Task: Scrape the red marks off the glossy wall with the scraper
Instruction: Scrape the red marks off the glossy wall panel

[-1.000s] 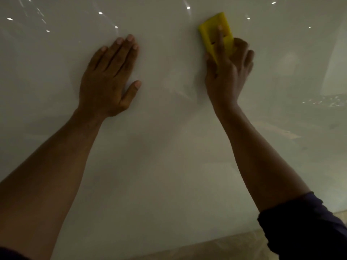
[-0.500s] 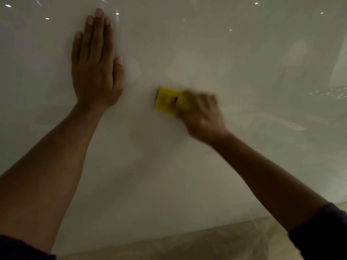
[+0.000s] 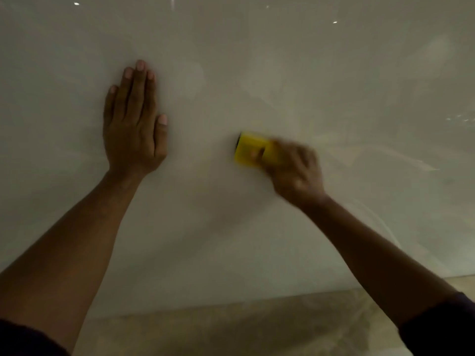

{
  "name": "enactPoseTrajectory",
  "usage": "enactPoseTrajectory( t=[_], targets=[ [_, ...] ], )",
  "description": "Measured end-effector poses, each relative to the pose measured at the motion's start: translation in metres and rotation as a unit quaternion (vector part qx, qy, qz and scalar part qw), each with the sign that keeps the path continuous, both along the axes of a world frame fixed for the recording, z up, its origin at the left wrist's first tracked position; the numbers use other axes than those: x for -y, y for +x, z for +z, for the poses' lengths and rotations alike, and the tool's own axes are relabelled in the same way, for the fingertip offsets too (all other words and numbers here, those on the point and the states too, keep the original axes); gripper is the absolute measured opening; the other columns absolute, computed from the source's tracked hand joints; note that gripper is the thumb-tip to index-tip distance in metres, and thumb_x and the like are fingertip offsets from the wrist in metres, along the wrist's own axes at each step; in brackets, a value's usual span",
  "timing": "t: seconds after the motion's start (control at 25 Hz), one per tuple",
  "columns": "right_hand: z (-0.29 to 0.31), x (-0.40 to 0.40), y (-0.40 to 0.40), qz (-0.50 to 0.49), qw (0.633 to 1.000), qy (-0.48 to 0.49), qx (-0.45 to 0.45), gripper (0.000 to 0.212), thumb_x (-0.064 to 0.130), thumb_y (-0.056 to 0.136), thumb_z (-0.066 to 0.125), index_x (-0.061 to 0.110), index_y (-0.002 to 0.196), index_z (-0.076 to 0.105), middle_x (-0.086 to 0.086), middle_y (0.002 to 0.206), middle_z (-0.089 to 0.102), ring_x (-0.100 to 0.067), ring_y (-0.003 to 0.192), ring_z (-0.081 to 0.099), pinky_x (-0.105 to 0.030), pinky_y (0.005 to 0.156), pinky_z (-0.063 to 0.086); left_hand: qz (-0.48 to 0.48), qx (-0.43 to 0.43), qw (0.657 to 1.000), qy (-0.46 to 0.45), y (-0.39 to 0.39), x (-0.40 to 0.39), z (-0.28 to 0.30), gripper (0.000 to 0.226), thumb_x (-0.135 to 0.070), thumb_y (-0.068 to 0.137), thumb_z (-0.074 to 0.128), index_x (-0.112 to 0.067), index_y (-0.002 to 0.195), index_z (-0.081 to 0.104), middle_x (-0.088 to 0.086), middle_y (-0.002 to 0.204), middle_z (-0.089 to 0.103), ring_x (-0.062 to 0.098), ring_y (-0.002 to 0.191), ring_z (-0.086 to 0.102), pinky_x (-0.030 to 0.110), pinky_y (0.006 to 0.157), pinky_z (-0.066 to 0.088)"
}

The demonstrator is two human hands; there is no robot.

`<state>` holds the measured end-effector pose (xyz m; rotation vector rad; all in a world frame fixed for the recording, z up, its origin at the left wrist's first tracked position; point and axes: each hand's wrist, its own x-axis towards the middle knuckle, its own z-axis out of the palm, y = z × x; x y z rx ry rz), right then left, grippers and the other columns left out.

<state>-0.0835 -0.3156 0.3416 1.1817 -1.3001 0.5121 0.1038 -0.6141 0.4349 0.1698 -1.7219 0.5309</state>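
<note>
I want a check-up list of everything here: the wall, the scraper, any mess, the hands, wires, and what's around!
Surface: glossy wall, pale, shiny, with small light reflections; no red marks seen.
Job's things: yellow scraper against the wall, blurred by motion.
Clutter: nothing seen.
Grippers: left hand flat on the wall, fingers up, empty; right hand gripping the scraper, blurred.
Cables: nothing seen.
Surroundings: tan floor along the wall's bottom edge; dark sleeve on the right arm.
</note>
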Motion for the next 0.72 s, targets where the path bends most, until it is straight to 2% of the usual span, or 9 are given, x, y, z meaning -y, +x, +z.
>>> enactPoseTrajectory(
  t=[0.08,0.16,0.24,0.32,0.4,0.48,0.6,0.72],
  targets=[
    [0.048,0.014,0.014,-0.052,0.985,-0.143,0.086,0.037,0.015,0.099,0.073,0.025,0.134,0.072,-0.020,0.134,0.063,-0.035,0.101,0.055,-0.044,0.086,0.049,0.005,0.000,1.000,0.015,0.002,0.001,-0.016,0.061,-0.032,0.113,0.029,-0.007,0.169,0.022,0.016,0.174,0.024,0.017,0.164,0.006,0.042,0.134,0.011],
    [0.059,0.034,0.029,-0.076,0.974,-0.182,0.108,0.040,0.016,0.101,0.070,0.029,0.138,0.070,-0.021,0.137,0.063,-0.032,0.106,0.052,-0.042,0.092,0.045,0.004,0.003,1.000,0.024,0.006,0.002,-0.032,0.062,-0.031,0.113,0.029,-0.006,0.169,0.022,0.017,0.174,0.026,0.017,0.164,0.005,0.042,0.134,0.011],
    [0.028,0.058,0.041,-0.064,0.987,-0.124,0.080,0.046,0.013,0.096,0.074,0.031,0.138,0.070,-0.019,0.139,0.062,-0.036,0.109,0.057,-0.044,0.093,0.045,0.004,0.008,1.000,0.028,0.009,0.004,-0.045,0.062,-0.031,0.113,0.028,-0.005,0.169,0.023,0.017,0.174,0.026,0.017,0.164,0.004,0.042,0.134,0.011],
    [-0.033,0.082,0.060,-0.031,0.998,-0.014,0.046,0.043,0.017,0.097,0.071,0.033,0.137,0.070,-0.017,0.142,0.058,-0.040,0.112,0.058,-0.047,0.096,0.045,0.004,0.015,0.999,0.030,0.011,0.006,-0.054,0.062,-0.031,0.113,0.029,-0.005,0.169,0.022,0.018,0.174,0.024,0.017,0.164,0.002,0.043,0.134,0.011],
    [-0.103,0.096,0.075,-0.009,0.996,0.092,0.002,0.038,0.017,0.109,0.048,0.031,0.137,0.069,-0.019,0.143,0.058,-0.042,0.117,0.056,-0.050,0.105,0.041,0.002,0.016,0.999,0.032,0.013,0.007,-0.059,0.062,-0.031,0.113,0.029,-0.005,0.169,0.021,0.018,0.174,0.024,0.017,0.164,0.001,0.042,0.134,0.008],
    [-0.174,0.095,0.084,-0.004,0.982,0.184,-0.034,0.045,0.018,0.114,0.032,0.027,0.143,0.065,-0.020,0.147,0.053,-0.042,0.122,0.055,-0.052,0.115,0.034,-0.003,0.019,0.999,0.033,0.015,0.008,-0.067,0.062,-0.031,0.114,0.030,-0.005,0.169,0.020,0.019,0.174,0.024,0.018,0.164,0.002,0.040,0.135,0.005],
    [-0.252,0.067,0.083,-0.001,0.956,0.290,-0.048,0.038,0.021,0.114,0.041,0.024,0.145,0.062,-0.014,0.145,0.057,-0.036,0.124,0.059,-0.051,0.122,0.034,-0.012,0.024,0.999,0.035,0.016,0.010,-0.080,0.063,-0.031,0.114,0.028,-0.005,0.170,0.015,0.020,0.174,0.023,0.020,0.164,0.003,0.041,0.135,0.005],
    [-0.282,0.012,0.063,-0.024,0.923,0.384,-0.009,0.032,0.023,0.115,0.045,0.027,0.125,0.076,-0.003,0.127,0.072,-0.026,0.115,0.064,-0.045,0.119,0.039,-0.021,0.020,0.999,0.040,0.014,0.010,-0.087,0.065,-0.029,0.114,0.029,-0.007,0.170,0.005,0.018,0.175,0.020,0.020,0.165,0.001,0.044,0.135,0.006]
  ],
)
